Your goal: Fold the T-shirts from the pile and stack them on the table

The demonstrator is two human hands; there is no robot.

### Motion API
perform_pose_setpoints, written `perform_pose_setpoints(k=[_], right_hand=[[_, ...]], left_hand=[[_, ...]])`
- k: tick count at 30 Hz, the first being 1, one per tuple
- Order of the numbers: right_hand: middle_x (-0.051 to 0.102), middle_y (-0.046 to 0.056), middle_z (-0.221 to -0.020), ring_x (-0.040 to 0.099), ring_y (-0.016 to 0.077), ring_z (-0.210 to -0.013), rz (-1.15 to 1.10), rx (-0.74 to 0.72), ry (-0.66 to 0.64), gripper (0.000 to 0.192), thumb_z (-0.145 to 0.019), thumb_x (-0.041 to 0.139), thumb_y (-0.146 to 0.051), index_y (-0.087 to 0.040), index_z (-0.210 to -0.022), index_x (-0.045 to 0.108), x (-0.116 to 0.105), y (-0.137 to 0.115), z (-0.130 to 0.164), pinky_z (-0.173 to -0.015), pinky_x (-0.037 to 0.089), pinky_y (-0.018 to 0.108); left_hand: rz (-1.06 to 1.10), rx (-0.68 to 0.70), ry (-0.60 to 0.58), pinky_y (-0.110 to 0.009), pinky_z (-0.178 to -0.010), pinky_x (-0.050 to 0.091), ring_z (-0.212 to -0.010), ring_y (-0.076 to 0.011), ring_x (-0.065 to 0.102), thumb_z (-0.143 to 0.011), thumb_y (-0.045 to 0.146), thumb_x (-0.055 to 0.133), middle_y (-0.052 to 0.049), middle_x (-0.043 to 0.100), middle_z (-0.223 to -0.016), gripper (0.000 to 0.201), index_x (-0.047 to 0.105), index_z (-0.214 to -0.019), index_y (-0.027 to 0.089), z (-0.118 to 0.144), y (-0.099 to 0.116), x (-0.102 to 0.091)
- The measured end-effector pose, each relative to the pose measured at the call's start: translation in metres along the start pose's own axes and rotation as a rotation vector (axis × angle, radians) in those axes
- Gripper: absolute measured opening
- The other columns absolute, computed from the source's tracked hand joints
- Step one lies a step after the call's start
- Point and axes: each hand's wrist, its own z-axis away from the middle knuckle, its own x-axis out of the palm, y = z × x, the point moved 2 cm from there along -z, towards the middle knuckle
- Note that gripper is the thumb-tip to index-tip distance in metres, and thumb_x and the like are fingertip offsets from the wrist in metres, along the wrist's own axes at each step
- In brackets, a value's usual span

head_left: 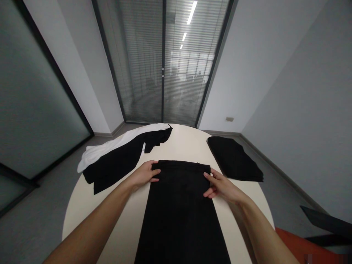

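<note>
A long black garment (181, 212) lies flat on the table in front of me, with a band along its far edge. It may be trousers or a skirt; I cannot tell which. My left hand (145, 174) grips its far left corner, thumb on top of the cloth. At the far right corner, my right hand (221, 185) pinches the side edge, with some fingers partly under the cloth. The near end of the garment runs out of view at the bottom.
A round cream table (181, 143) bears everything. Black clothing (118, 161) and white clothing (110, 146) lie at the far left. A folded black cloth (233, 157) sits at the right. An orange-red chair seat (297, 245) stands beside the table at lower right.
</note>
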Motion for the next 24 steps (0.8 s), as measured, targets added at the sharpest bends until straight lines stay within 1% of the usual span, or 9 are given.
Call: perform_pose_setpoints(k=[3,6,9,12,14,16,19,22,24], right_hand=[[0.070,0.006,-0.103,0.076,0.0198,-0.066,-0.057,-0.035,0.055,0.049,-0.086,0.071,-0.050,-0.027,-0.124,0.050,0.001,-0.002,-0.003,-0.045,0.057,0.019],[0.067,0.007,-0.109,0.077,0.0225,-0.076,-0.105,-0.061,0.135,0.049,-0.085,0.075,-0.046,-0.027,-0.123,0.051,0.001,-0.004,-0.007,-0.051,0.060,0.021],[0.066,0.006,-0.101,0.077,0.0243,-0.083,-0.119,-0.065,0.150,0.049,-0.083,0.077,-0.042,-0.026,-0.122,0.052,0.000,-0.005,-0.007,-0.057,0.063,0.023],[0.063,0.003,-0.089,0.077,0.0231,-0.082,-0.098,-0.027,0.087,0.037,-0.083,0.078,-0.040,-0.022,-0.106,0.056,0.001,-0.005,-0.006,-0.055,0.061,0.020],[0.061,0.001,-0.085,0.077,0.0225,-0.081,-0.104,-0.009,0.056,0.034,-0.083,0.077,-0.041,-0.021,-0.098,0.055,0.002,-0.005,-0.004,-0.052,0.059,0.018],[0.060,0.001,-0.088,0.077,0.0238,-0.085,-0.139,-0.019,0.056,0.034,-0.084,0.076,-0.043,-0.022,-0.098,0.053,0.003,-0.005,-0.004,-0.051,0.059,0.018],[0.059,0.002,-0.093,0.076,0.0271,-0.094,-0.189,-0.063,0.088,0.035,-0.085,0.074,-0.045,-0.025,-0.103,0.051,0.002,-0.006,-0.005,-0.056,0.062,0.023],[0.061,0.003,-0.097,0.072,0.0291,-0.105,-0.185,-0.140,0.102,0.032,-0.088,0.070,-0.046,-0.026,-0.106,0.052,0.000,-0.008,-0.008,-0.068,0.064,0.028],[0.064,0.004,-0.106,0.069,0.0297,-0.113,-0.179,-0.199,0.088,0.032,-0.089,0.069,-0.047,-0.027,-0.109,0.054,-0.002,-0.010,-0.009,-0.077,0.064,0.032]], left_hand=[[0.039,0.022,-0.030,-0.037,-0.084,0.062,-0.099,-0.0192,0.067,-0.084,0.019,0.073,-0.006,0.065,-0.105,0.027,0.061,-0.108,0.018,0.000,0.003,0.001],[0.019,0.025,-0.003,-0.038,-0.079,0.063,-0.099,-0.0196,0.067,-0.089,0.030,0.068,-0.005,0.066,-0.107,0.024,0.059,-0.111,0.022,0.004,0.007,0.002],[-0.014,-0.013,0.011,-0.039,-0.072,0.065,-0.102,-0.0221,0.067,-0.093,0.043,0.062,-0.006,0.065,-0.115,0.029,0.056,-0.117,0.027,0.009,0.009,0.005],[0.003,-0.031,0.006,-0.041,-0.073,0.064,-0.107,-0.0239,0.066,-0.096,0.044,0.057,-0.008,0.065,-0.123,0.029,0.055,-0.119,0.027,0.011,0.009,0.006],[0.030,-0.022,-0.005,-0.044,-0.076,0.064,-0.110,-0.0245,0.066,-0.097,0.043,0.055,-0.009,0.064,-0.127,0.029,0.054,-0.122,0.027,0.009,0.007,0.006],[0.051,0.022,-0.017,-0.045,-0.082,0.063,-0.115,-0.0241,0.064,-0.098,0.042,0.054,-0.009,0.063,-0.130,0.028,0.054,-0.122,0.027,0.005,0.004,0.006],[0.071,0.150,-0.003,-0.044,-0.092,0.059,-0.119,-0.0227,0.063,-0.096,0.043,0.057,-0.008,0.063,-0.132,0.029,0.057,-0.120,0.026,-0.003,0.001,0.005],[0.101,0.269,0.016,-0.045,-0.099,0.055,-0.122,-0.0237,0.062,-0.094,0.044,0.060,-0.008,0.063,-0.134,0.035,0.059,-0.123,0.025,-0.009,0.002,0.005],[0.137,0.323,0.014,-0.045,-0.103,0.053,-0.123,-0.0250,0.061,-0.092,0.046,0.062,-0.009,0.064,-0.134,0.038,0.062,-0.122,0.023,-0.009,0.006,0.006]])
